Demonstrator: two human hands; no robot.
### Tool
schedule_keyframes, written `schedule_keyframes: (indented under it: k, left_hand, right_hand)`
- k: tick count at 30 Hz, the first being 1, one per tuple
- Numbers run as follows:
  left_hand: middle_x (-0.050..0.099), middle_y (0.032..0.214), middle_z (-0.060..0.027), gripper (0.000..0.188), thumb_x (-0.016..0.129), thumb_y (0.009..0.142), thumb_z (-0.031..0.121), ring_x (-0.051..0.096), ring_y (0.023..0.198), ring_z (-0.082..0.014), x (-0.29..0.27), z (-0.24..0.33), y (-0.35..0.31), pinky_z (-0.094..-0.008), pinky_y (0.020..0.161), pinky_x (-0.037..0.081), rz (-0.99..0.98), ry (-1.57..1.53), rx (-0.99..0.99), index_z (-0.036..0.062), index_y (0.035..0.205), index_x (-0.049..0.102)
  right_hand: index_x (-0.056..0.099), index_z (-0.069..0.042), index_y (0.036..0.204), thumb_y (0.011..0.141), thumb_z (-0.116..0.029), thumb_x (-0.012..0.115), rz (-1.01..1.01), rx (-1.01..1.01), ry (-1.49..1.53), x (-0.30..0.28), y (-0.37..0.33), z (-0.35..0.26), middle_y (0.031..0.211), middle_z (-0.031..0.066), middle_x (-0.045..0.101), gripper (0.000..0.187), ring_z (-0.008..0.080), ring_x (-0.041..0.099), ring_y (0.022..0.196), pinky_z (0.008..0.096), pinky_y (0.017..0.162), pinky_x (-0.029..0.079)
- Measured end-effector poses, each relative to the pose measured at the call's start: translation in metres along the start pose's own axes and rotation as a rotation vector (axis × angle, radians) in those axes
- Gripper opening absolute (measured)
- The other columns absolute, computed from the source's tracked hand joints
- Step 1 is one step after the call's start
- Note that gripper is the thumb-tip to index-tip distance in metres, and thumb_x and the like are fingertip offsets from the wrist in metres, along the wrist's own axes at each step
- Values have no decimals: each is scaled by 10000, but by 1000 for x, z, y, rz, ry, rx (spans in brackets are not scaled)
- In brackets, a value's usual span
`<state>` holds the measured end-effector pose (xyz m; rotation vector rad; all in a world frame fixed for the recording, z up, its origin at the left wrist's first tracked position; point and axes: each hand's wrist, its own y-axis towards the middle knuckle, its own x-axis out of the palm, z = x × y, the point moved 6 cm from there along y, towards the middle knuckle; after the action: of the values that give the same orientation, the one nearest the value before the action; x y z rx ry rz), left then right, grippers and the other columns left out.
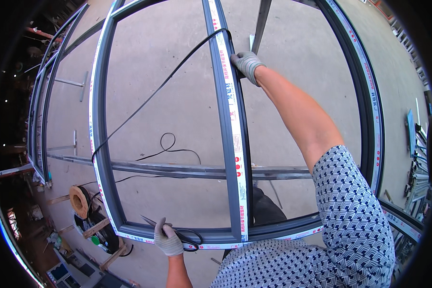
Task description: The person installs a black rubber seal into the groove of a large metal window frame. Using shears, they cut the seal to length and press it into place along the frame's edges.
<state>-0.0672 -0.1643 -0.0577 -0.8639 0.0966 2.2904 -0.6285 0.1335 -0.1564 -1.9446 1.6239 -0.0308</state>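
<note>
A large grey window frame (224, 98), with printed white film along its bars, lies before me. My right hand (247, 66), in a grey-white glove, is closed at the right edge of the middle bar, its fingers on the black rubber strip (174, 73). That strip loops over the bar just beyond the hand and runs slantwise to the left side bar. Down at the near left corner, my gloved left hand (168, 239) is closed around a pair of scissors (149, 220). Their pointed blades stick out leftward; dark loops show right of the hand.
Below the frame runs a metal support rail (177, 169), with loose strip (170, 150) curling on the concrete floor. A cable reel (80, 201) and wooden bars stand at lower left. Another frame (43, 101) is at far left; metal profiles (417, 177) lie at right.
</note>
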Motion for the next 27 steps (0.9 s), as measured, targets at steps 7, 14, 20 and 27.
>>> schedule_keyframes:
  k: [7, 14, 20, 27]
  left_hand:
    - [600, 802, -41, 250, 491, 981, 87, 495, 635, -71, 0, 2, -2, -229, 581, 427, -5, 24, 50, 9, 1162, 645]
    - [601, 804, -44, 258, 485, 984, 101, 506, 658, -72, -2, -10, 1, -230, 587, 429, -6, 11, -18, 2, 1164, 642]
    - [596, 810, -44, 257, 481, 978, 78, 494, 621, -67, -2, -8, 3, -226, 558, 425, 10, 72, 119, 8, 1164, 644]
    - [597, 811, -41, 259, 480, 977, 78, 494, 634, -69, -3, -10, 2, -229, 576, 431, -9, 17, 70, 4, 1164, 643]
  right_hand:
    - [650, 41, 1184, 1004, -349, 465, -24, -4, -106, 4, -27, -3, 955, 167, 720, 468, 240, 718, 807, 343, 784, 567]
    - [644, 10, 1227, 1004, -357, 484, -47, 53, -84, 7, -37, 7, 1016, 161, 724, 458, 254, 722, 846, 361, 793, 568]
    - [643, 18, 1220, 1000, -341, 500, -7, 14, -155, 7, -43, 8, 1003, 168, 722, 444, 251, 722, 840, 360, 776, 572]
    - [644, 34, 1213, 1013, -349, 489, -51, 6, -56, 12, -50, 25, 1001, 165, 724, 459, 251, 721, 837, 360, 825, 559]
